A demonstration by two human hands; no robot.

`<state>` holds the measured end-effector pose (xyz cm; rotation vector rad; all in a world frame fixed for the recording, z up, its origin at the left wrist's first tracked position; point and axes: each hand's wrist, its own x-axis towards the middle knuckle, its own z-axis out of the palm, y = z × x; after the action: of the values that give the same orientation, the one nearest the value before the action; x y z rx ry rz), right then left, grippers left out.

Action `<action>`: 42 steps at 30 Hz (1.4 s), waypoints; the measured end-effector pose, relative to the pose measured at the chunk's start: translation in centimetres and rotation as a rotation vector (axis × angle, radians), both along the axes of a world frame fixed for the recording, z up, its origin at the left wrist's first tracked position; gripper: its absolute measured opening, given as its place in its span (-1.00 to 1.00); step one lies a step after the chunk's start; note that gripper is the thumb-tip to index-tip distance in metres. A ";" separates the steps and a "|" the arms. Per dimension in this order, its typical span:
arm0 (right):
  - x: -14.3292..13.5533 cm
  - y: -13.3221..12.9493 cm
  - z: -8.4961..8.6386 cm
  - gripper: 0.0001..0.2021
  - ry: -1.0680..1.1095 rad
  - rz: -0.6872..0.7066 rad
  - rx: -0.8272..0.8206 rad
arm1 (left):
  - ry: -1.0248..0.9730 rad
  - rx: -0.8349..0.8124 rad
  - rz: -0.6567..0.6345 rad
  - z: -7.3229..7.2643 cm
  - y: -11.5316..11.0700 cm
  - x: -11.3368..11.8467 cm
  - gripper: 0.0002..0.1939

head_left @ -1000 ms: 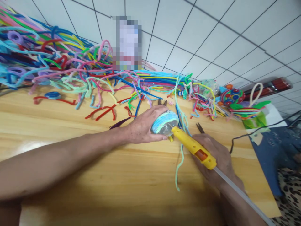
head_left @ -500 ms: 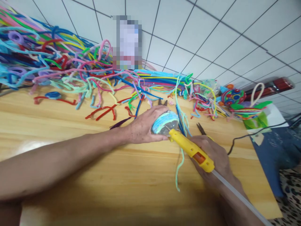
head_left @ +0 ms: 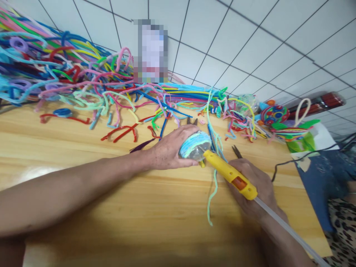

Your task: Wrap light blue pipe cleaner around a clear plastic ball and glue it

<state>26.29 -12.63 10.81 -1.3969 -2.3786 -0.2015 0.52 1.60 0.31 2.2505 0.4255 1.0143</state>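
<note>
Two hands meet mid-frame: the left hand (head_left: 170,149) has its fingers around a clear ball (head_left: 195,144), already banded above with blue and green strands, bare below; the right hand's (head_left: 254,181) fingers grip a yellow glue gun (head_left: 229,172), nozzle at the uncovered part.

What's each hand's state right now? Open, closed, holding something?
Left hand: closed around the blue-and-green-banded clear piece.
Right hand: closed around the yellow glue gun, tip toward that piece.

Smooth plastic glue gun (head_left: 228,172)
</note>
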 end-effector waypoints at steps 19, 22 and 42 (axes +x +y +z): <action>-0.2 0.0 -0.2 -0.95 0.047 0.008 -0.037 | -0.013 -0.037 -0.008 0.0 0.0 0.0 0.02; -0.1 -0.1 -0.2 -0.96 0.027 -0.009 -0.031 | -0.016 -0.028 -0.005 0.0 -0.1 0.0 0.02; -0.2 0.0 -0.2 -0.92 0.026 0.003 -0.040 | 0.002 -0.025 -0.001 0.2 -0.1 -0.1 0.01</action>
<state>26.06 -12.67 10.57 -1.4051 -2.3764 -0.1346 0.39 1.50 0.54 2.2300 0.4359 1.0007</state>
